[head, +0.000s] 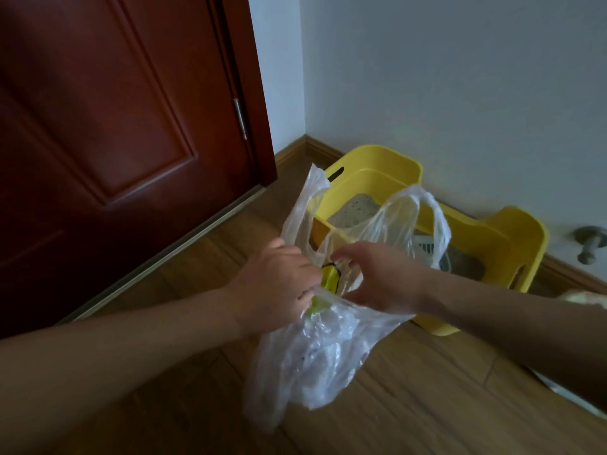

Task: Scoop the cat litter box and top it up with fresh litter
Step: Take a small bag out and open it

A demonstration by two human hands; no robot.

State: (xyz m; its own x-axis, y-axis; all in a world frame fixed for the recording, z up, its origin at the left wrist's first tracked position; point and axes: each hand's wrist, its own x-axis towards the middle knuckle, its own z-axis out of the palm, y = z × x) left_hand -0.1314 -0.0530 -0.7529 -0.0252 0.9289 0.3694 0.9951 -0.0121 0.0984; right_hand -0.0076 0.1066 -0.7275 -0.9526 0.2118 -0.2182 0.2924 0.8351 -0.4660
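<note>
A yellow litter box [387,165] stands on the floor against the wall, with grey litter [356,210] inside. A white slotted scoop [427,247] lies in it, partly hidden behind the bag. In front of the box I hold a clear plastic bag [315,349] with some yellow-green wrapper showing at its mouth. My left hand [272,287] grips the bag's left rim. My right hand [377,277] pinches the rim on the right side, and the bag's two handles stick up above both hands.
A dark red wooden door [115,126] fills the left side, its lower edge near the bag. A metal door stopper [589,243] juts from the baseboard at the right. A pale object [584,297] peeks out behind my right forearm. Wooden floor [427,405] lies below.
</note>
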